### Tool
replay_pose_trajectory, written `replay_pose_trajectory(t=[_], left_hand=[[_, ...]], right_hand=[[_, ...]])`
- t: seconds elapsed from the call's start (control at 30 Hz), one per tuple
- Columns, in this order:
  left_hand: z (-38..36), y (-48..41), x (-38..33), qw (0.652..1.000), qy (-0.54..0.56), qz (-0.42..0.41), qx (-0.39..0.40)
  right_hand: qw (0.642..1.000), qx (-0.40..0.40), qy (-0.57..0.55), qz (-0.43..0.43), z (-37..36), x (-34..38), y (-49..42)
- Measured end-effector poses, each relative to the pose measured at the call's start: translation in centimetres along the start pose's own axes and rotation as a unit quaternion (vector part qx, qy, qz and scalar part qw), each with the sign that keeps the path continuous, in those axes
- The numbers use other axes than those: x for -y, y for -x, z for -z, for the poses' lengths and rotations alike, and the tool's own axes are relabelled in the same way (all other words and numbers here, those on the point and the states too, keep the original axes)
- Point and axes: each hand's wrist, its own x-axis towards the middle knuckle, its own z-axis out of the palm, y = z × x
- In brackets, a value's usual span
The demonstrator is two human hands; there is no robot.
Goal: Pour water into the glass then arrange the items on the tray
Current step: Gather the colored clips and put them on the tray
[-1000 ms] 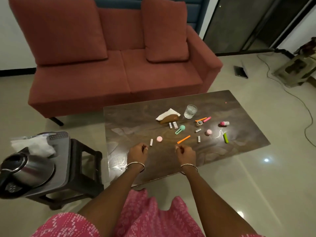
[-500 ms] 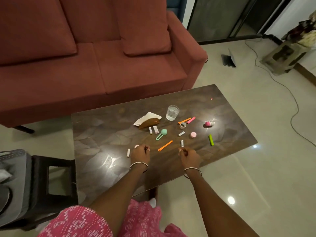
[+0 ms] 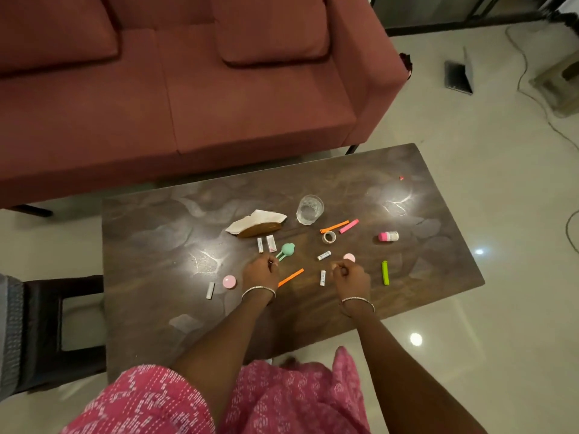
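Note:
A clear glass (image 3: 309, 209) stands upright near the middle of the dark wooden table (image 3: 150, 245), beside a wooden napkin holder (image 3: 257, 225). Small items lie scattered around: a mint green clip (image 3: 286, 249), orange strips (image 3: 291, 277) (image 3: 333, 227), a tape roll (image 3: 329, 237), white tubes (image 3: 210, 290) (image 3: 322, 277), a pink lid (image 3: 229, 281) and a pink-capped bottle (image 3: 388, 236). My left hand (image 3: 260, 274) hovers with curled fingers just below the green clip. My right hand (image 3: 352, 277) is a loose fist beside a pink disc (image 3: 348, 257). I see nothing held in either hand.
A red sofa (image 3: 219, 98) runs along the table's far side. A dark stool (image 3: 47, 324) stands left of the table, with the grey edge of a tray (image 3: 9, 324) on it. A lime green clip (image 3: 385, 272) lies at right. Cables and a laptop (image 3: 459, 72) lie on the floor.
My view swung right and down, so the kettle and most of the tray left the frame. Both hands moved forward over the table in among the small items, fingers still curled.

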Motion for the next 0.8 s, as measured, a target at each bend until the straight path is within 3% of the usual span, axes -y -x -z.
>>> replay_pose_trajectory(t=[0.53,0.8], left_hand=[[-6.5,-3.9,-3.5,0.992,-0.052,0.114,-0.013],[-13.6,-8.9,-9.2,0.994,-0.094,0.048,0.033]], right_hand=[[0.984,0.162,0.066,0.021,0.4,-2.2,-13.8],[0.982,0.155,0.104,0.025,1.4,-4.3,-23.1]])
